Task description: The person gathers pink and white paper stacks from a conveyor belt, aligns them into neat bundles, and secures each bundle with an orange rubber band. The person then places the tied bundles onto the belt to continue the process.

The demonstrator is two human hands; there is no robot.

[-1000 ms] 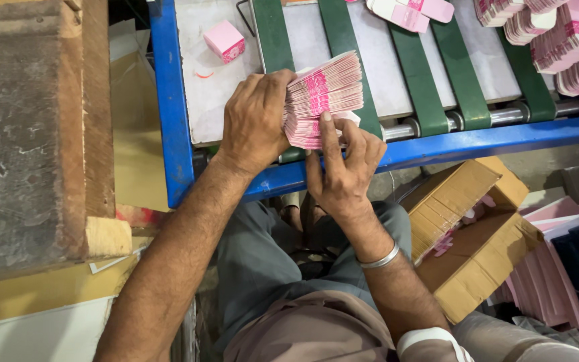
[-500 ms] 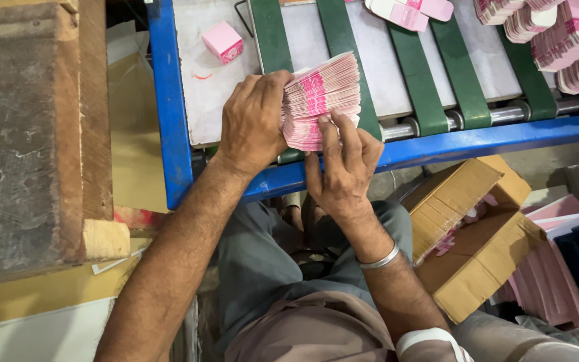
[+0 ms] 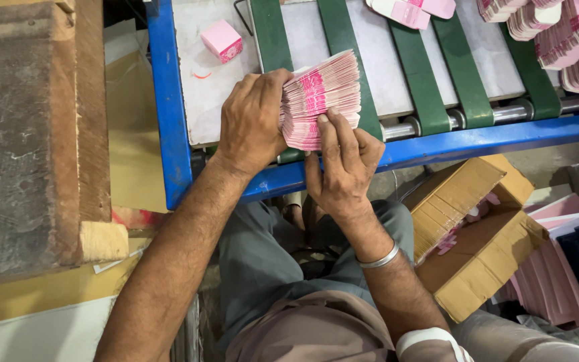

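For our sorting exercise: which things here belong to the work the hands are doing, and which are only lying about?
In the work:
- left hand, its grip closed on the thick stack of pink and white flat card blanks
- right hand, fingers on the stack's lower edge

Lying about:
- small folded pink box
- open brown cardboard carton
- green conveyor belts
- further pink stacks
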